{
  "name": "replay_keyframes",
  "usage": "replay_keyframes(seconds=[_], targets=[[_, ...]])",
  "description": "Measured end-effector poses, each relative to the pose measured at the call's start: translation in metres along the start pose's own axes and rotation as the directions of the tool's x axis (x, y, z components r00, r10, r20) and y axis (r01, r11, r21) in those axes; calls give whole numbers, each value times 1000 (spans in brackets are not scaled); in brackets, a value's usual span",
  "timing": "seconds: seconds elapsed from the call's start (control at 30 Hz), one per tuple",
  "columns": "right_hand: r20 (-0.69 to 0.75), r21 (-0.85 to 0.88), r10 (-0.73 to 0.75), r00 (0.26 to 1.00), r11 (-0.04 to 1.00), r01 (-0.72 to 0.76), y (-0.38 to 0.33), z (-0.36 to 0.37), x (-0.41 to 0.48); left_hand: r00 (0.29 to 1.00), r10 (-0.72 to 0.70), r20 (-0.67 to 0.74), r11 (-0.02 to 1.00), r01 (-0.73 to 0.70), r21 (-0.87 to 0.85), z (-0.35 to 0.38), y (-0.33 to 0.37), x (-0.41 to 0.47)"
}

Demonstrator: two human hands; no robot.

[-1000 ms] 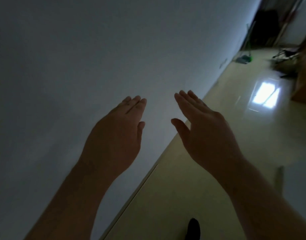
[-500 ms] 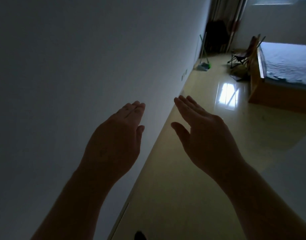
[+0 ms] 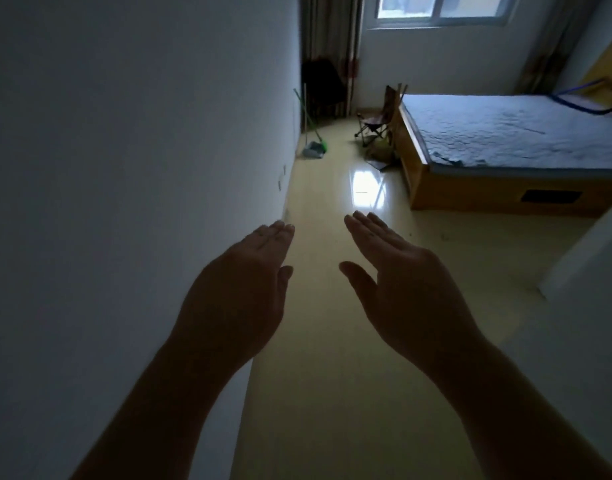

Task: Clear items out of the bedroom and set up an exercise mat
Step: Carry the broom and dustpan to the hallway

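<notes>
The room is dim. A dark shape in the far corner under the curtain [image 3: 332, 46] cannot be made out, and the bed [image 3: 505, 140] runs off the right edge. The left hand [image 3: 242, 292] and right hand [image 3: 405, 292] are held out flat over the floor [image 3: 332, 375], fingers straight and together, holding and touching nothing. A broom [image 3: 313, 147] leans on the wall [image 3: 124, 168] far ahead. A folding chair [image 3: 373, 124] stands just beside the bed's far corner.
</notes>
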State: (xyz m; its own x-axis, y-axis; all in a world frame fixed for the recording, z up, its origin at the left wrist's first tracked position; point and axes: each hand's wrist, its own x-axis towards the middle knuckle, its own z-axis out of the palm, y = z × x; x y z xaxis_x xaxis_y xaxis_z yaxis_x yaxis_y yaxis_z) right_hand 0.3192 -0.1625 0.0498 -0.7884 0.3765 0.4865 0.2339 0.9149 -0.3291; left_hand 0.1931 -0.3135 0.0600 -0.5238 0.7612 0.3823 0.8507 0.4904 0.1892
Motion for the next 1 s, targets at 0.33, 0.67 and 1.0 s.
replay_keyframes(seconds=[0.33,0.67,1.0], targets=[[-112,-22,124,986,992,-127,144,57,136,991,124,42,992,-123,-33,105,-14,204],[-88,40,86,992,996,-83,306,81,341,998,55,29,998,-55,-4,165,-24,433],[-58,6,43,997,999,-42,415,158,517,1000,25,13,997,-24,-75,264,-82,620]])
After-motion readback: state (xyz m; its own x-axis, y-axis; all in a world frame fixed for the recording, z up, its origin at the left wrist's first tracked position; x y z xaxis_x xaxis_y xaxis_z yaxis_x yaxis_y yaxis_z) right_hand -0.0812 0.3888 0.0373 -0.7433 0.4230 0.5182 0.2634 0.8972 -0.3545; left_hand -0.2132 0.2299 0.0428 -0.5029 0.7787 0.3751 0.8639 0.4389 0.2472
